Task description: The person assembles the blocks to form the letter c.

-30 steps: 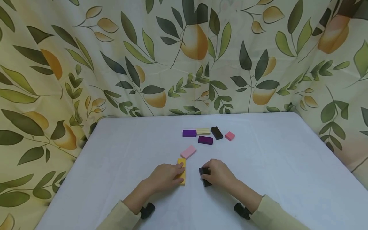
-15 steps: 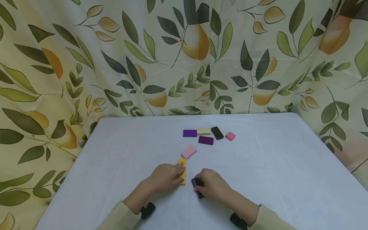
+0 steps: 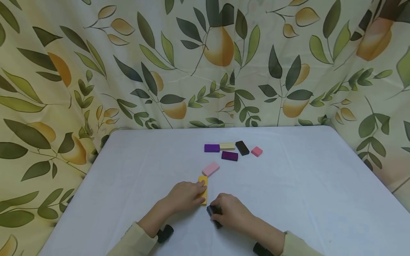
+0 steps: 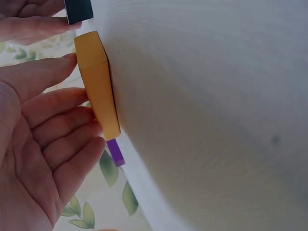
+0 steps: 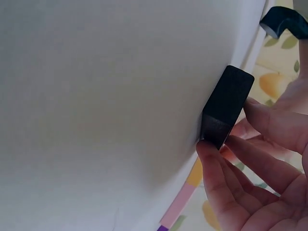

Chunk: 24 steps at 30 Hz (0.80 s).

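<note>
At lower centre, the left hand rests straight fingers on the yellow block; the right hand, pinching the black block, should align gently.

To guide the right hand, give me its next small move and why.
Probably ease the black block up to the yellow block: the right hand grips the black one nearby, the left wrist view shows a gap, and the left hand touches the yellow one.

The kind of room cannot be told for certain: beneath the left hand and right hand a white-covered table is seen, and beyond them fruit-and-leaf-printed fabric is hung.
</note>
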Each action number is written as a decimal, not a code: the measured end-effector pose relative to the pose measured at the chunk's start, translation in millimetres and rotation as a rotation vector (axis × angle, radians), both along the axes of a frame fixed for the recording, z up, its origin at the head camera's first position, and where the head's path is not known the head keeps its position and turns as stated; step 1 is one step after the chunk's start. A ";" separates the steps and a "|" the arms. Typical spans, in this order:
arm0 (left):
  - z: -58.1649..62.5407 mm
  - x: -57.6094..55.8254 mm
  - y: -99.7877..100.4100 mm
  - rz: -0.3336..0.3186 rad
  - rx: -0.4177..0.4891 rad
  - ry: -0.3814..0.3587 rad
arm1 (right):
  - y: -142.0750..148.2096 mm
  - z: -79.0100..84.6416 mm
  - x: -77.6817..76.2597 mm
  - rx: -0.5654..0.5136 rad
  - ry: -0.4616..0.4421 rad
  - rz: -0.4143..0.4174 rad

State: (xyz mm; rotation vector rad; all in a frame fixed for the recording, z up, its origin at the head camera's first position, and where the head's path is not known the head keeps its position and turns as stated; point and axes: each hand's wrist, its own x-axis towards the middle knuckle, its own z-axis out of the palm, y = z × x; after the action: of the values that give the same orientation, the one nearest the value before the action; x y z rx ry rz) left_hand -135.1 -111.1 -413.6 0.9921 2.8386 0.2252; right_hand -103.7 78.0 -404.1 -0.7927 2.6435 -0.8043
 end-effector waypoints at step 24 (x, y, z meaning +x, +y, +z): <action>1.4 -1.8 1.7 0.004 0.009 -0.012 | -12.7 0.3 5.6 0.020 0.070 0.111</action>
State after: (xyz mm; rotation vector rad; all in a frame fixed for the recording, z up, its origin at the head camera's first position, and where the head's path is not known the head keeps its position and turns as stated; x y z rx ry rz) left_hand -137.0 -109.4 -412.3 0.9842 2.8313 0.2434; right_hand -98.1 65.3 -403.7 -0.9693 2.6362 -0.7327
